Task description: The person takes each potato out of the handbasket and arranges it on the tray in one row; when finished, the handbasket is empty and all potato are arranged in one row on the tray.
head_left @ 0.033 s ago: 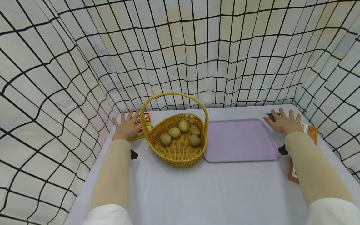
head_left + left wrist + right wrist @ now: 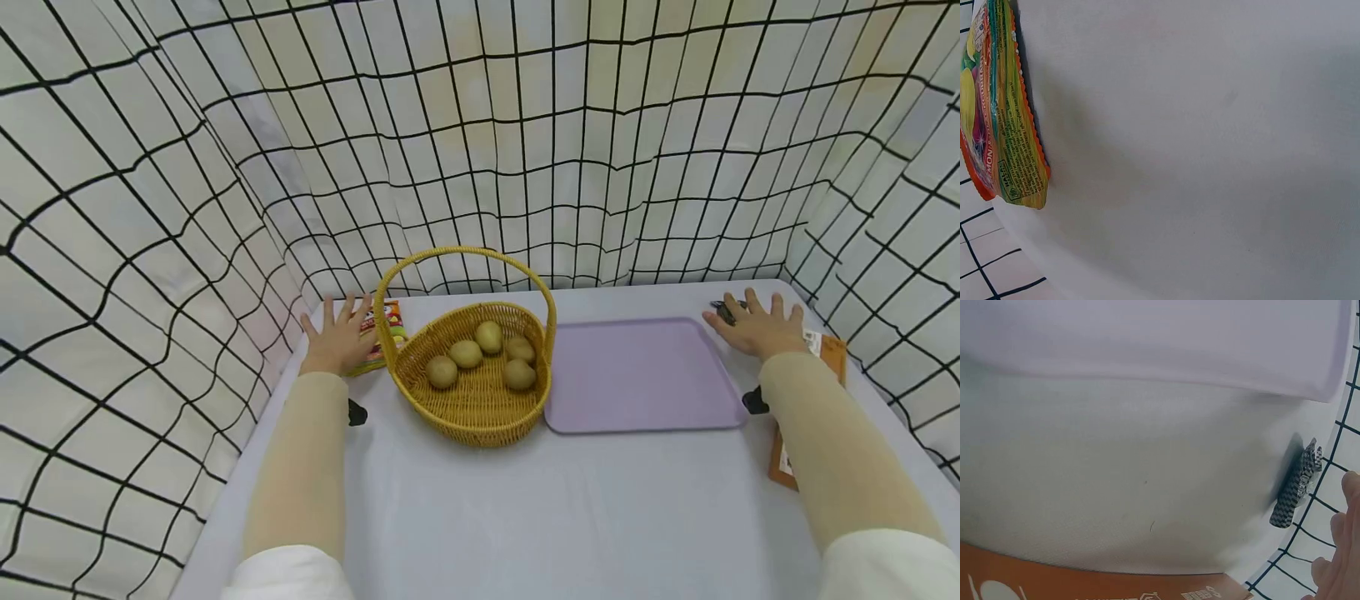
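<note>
My left hand [image 2: 337, 340] is at the table's far left with its fingers spread straight, beside a colourful snack packet [image 2: 386, 325]. In the left wrist view the packet [image 2: 1013, 125] shows green, yellow and red print; the hand itself is out of that view. At the far right my right hand [image 2: 761, 327] also has spread fingers and holds nothing. Close to its fingertips lies a small black-and-white checked item [image 2: 1295, 490]. A yellow wicker basket [image 2: 480, 435] with a tall handle holds several smooth, yellow-brown, egg-shaped pieces of produce [image 2: 466, 354].
A shallow lilac tray [image 2: 641, 375] lies flat between the basket and my right hand. An orange-brown printed package [image 2: 783, 467] lies under my right forearm, partly hidden. White walls with black netting [image 2: 525, 167] enclose the white table [image 2: 525, 517] at the back and sides.
</note>
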The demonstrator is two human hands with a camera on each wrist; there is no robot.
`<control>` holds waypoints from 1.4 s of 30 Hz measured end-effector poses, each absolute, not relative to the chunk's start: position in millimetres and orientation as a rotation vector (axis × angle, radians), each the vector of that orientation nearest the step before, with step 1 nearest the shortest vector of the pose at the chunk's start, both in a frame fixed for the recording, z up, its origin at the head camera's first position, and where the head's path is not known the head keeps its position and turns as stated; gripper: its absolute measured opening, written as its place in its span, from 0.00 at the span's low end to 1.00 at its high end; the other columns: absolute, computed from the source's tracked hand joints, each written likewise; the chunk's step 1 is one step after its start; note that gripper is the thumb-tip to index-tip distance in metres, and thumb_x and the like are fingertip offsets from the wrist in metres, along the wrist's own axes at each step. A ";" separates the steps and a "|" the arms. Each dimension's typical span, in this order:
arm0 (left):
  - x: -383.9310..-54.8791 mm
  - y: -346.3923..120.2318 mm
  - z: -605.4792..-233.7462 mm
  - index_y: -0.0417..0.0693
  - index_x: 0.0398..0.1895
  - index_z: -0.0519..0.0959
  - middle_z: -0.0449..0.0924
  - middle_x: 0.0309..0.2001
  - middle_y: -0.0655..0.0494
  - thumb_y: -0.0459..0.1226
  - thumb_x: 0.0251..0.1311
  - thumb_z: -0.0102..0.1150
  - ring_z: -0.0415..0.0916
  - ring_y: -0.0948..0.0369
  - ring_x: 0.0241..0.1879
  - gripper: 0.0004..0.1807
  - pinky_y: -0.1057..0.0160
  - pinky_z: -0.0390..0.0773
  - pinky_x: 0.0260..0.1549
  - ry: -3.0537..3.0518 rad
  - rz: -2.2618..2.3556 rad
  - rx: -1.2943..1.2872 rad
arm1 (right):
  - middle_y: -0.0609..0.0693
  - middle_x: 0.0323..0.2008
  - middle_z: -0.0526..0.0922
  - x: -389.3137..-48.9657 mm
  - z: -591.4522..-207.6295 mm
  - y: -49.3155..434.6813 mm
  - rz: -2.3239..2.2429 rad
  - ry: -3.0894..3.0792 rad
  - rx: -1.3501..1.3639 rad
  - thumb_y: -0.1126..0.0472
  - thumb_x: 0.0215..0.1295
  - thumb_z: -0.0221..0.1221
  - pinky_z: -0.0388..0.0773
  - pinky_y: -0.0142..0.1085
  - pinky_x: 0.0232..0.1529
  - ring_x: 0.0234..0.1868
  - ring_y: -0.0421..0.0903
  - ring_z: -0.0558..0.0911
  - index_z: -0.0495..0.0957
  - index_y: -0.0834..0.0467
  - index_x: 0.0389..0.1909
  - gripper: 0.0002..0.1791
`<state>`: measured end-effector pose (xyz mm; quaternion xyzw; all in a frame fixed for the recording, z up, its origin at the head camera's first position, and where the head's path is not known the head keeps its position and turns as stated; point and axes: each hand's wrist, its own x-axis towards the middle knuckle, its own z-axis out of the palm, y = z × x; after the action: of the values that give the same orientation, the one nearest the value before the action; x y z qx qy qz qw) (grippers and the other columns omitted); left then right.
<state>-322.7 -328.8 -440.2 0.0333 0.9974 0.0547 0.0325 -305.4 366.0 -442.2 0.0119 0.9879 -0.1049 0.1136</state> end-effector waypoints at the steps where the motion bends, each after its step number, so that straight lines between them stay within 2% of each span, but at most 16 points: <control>1: -322.2 -328.5 -440.4 0.58 0.85 0.37 0.27 0.84 0.45 0.69 0.74 0.26 0.13 0.37 0.79 0.46 0.20 0.16 0.66 3.070 0.168 0.102 | 0.74 0.79 0.33 -305.4 -442.5 366.0 -0.310 2.900 0.034 0.20 0.70 0.25 0.19 0.75 0.71 0.74 0.83 0.27 0.38 0.62 0.82 0.58; 7: -319.6 -326.6 -437.4 0.57 0.86 0.38 0.29 0.84 0.43 0.72 0.72 0.25 0.16 0.36 0.80 0.49 0.20 0.18 0.68 3.063 0.174 0.105 | 0.76 0.78 0.40 -309.5 -445.0 365.2 -0.310 2.970 0.005 0.23 0.72 0.23 0.24 0.77 0.71 0.74 0.83 0.35 0.42 0.61 0.82 0.54; 12: -319.8 -325.1 -429.2 0.55 0.86 0.37 0.32 0.84 0.38 0.70 0.73 0.25 0.23 0.33 0.80 0.48 0.22 0.29 0.72 3.028 0.181 0.115 | 0.76 0.77 0.48 -314.1 -442.8 361.5 -0.249 3.055 -0.077 0.24 0.74 0.22 0.38 0.79 0.71 0.72 0.83 0.49 0.45 0.58 0.83 0.51; 14: -320.5 -324.4 -425.5 0.54 0.86 0.38 0.36 0.83 0.36 0.69 0.74 0.27 0.30 0.32 0.80 0.47 0.23 0.37 0.73 3.018 0.190 0.129 | 0.76 0.76 0.51 -313.1 -437.8 359.0 -0.234 3.076 -0.126 0.26 0.75 0.25 0.45 0.79 0.70 0.71 0.83 0.52 0.46 0.58 0.83 0.50; 18: -321.0 -323.3 -419.4 0.52 0.85 0.39 0.44 0.80 0.30 0.62 0.78 0.35 0.43 0.29 0.77 0.44 0.25 0.52 0.72 2.989 0.243 0.151 | 0.75 0.74 0.57 -307.0 -423.6 352.3 -0.218 3.100 -0.226 0.34 0.79 0.39 0.54 0.78 0.67 0.70 0.82 0.57 0.54 0.60 0.81 0.42; 22: -318.3 -321.1 -418.4 0.50 0.85 0.41 0.48 0.79 0.28 0.53 0.80 0.43 0.47 0.29 0.76 0.41 0.26 0.55 0.72 2.942 0.358 0.149 | 0.73 0.73 0.60 -299.0 -412.0 344.4 -0.191 3.122 -0.306 0.42 0.78 0.48 0.57 0.77 0.66 0.69 0.81 0.59 0.63 0.62 0.76 0.36; 26: -308.8 -315.0 -418.9 0.43 0.83 0.51 0.52 0.78 0.28 0.48 0.77 0.51 0.50 0.30 0.76 0.39 0.27 0.57 0.72 2.942 0.421 0.174 | 0.73 0.72 0.63 -287.2 -402.8 335.8 -0.151 3.153 -0.359 0.46 0.76 0.53 0.61 0.77 0.64 0.68 0.80 0.61 0.69 0.62 0.72 0.32; 33: -287.9 -307.0 -416.5 0.35 0.72 0.69 0.69 0.70 0.31 0.44 0.76 0.52 0.64 0.34 0.71 0.29 0.31 0.66 0.69 3.003 0.491 0.201 | 0.71 0.69 0.69 -259.8 -389.4 315.8 -0.076 3.196 -0.498 0.49 0.73 0.59 0.69 0.74 0.59 0.65 0.77 0.69 0.74 0.60 0.69 0.29; 39: -265.2 -305.4 -411.5 0.34 0.67 0.73 0.74 0.66 0.32 0.36 0.72 0.51 0.73 0.36 0.64 0.24 0.36 0.78 0.59 2.971 0.646 0.184 | 0.67 0.68 0.72 -240.9 -375.8 285.9 -0.108 3.194 -0.631 0.48 0.73 0.59 0.69 0.73 0.61 0.65 0.73 0.71 0.76 0.57 0.68 0.27; 42: -253.2 -298.6 -406.6 0.36 0.68 0.71 0.74 0.66 0.32 0.37 0.73 0.52 0.75 0.36 0.62 0.24 0.38 0.81 0.56 2.928 0.752 0.177 | 0.65 0.67 0.74 -231.8 -367.8 271.7 -0.115 3.190 -0.681 0.48 0.73 0.59 0.70 0.71 0.62 0.65 0.71 0.73 0.77 0.56 0.68 0.27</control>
<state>-253.2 -298.6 -406.6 0.0584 0.9654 0.2479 0.0567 -231.8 271.7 -367.8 -0.2083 0.9755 -0.0351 -0.0610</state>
